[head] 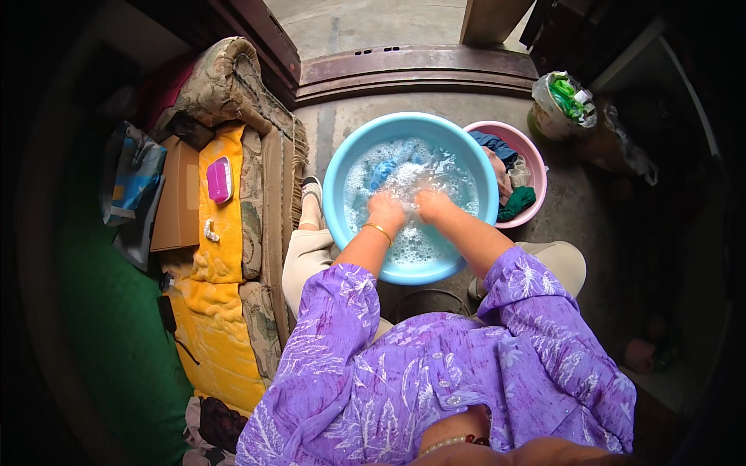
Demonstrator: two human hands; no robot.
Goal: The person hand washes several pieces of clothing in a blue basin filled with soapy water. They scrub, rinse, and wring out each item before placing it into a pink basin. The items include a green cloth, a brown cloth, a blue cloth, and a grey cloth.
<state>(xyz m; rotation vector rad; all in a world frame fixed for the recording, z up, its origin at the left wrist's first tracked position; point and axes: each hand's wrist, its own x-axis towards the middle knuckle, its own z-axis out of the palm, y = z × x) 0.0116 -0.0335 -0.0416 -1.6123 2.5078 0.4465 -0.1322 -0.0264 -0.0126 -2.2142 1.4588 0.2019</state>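
A large light-blue plastic basin of soapy water stands between my knees. Both hands are down in the suds near its middle, blurred at the fingers. My left hand, with a gold bangle on the wrist, is close to a piece of blue patterned cloth that shows through the foam. A short gap to the right of it is my right hand. Foam and water hide the fingertips of both hands, so whether either one grips cloth is unclear.
Partly behind the basin, a pink tub holds clothes, among them a dark green cloth. A lined bin stands beyond it. At left, a sofa bears a cardboard box and a pink-purple container. A raised door sill lies ahead.
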